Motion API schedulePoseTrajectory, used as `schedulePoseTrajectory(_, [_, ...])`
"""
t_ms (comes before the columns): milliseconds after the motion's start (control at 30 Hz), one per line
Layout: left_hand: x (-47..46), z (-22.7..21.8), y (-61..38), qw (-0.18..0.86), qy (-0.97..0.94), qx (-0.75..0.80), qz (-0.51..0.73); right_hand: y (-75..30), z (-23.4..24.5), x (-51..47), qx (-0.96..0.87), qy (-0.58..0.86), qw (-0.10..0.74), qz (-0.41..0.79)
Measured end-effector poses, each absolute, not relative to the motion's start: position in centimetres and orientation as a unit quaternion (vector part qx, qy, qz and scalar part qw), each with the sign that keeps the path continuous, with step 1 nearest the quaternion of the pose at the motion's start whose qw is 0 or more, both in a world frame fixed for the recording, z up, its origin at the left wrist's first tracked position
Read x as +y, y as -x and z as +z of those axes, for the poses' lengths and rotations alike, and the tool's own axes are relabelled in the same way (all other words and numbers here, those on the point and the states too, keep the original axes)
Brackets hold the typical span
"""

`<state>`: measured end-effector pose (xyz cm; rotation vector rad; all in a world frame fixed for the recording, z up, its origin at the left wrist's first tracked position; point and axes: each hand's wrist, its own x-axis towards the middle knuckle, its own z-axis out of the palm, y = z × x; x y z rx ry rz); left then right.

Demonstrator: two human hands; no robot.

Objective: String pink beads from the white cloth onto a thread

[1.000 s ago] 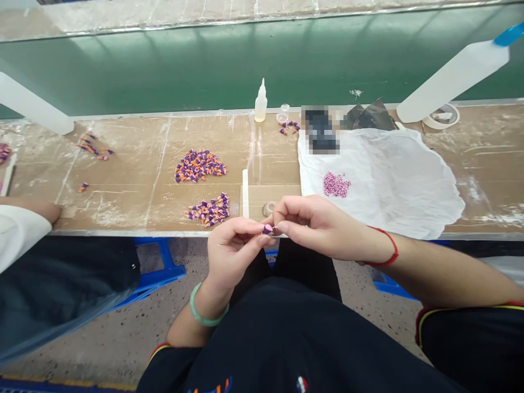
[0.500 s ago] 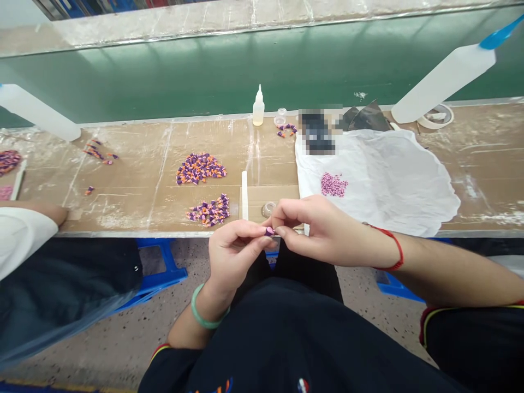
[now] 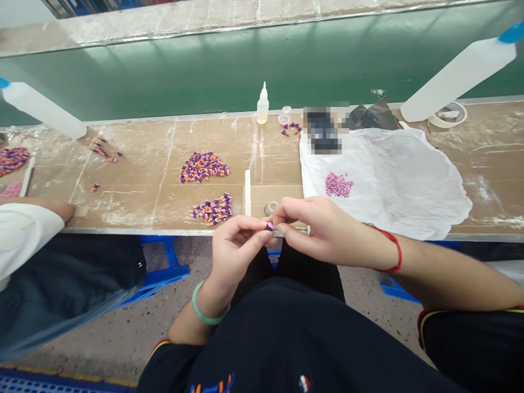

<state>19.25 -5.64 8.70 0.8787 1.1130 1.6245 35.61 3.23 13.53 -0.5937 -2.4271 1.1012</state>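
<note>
In the head view, the left hand [image 3: 235,254] and right hand [image 3: 327,232], fingers nearly closed, pinched a small purple piece [image 3: 269,226] just above the front edge of the workbench [image 3: 135,210]; a slipped grip could have dropped it.

On the cardboard-covered workbench [image 3: 123,213], a rear heap of small pieces [image 3: 203,167] is lying behind a front heap of small pieces [image 3: 211,210], and a dropper bottle [image 3: 262,105] is standing behind both near the back edge. To their right, a cloth [image 3: 393,185] is lying on the bench, carrying a heap of granules [image 3: 339,185]. A roll of tape [image 3: 448,115] is sitting beyond the cloth's right side.
</note>
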Motion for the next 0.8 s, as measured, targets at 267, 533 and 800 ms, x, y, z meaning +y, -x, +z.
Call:
schedulePoseTrajectory(267, [-4.6, 5.1, -11.9, 0.335, -0.498, 0.653, 0.462, -40.4, 11.4, 5.4, -0.809, 0.377, 0.245, 0.379])
schedulePoseTrajectory(533, [-0.2, 3.3, -3.6, 0.104, -0.593, 0.740, 0.299, -43.4, 7.9, 5.5, -0.733, 0.507, 0.224, 0.394])
schedulePoseTrajectory(800, [4.2, 3.6, -3.5, 0.063, -0.524, 0.836, 0.153, -43.8, 7.6, 5.4, -0.681, 0.547, 0.240, 0.423])
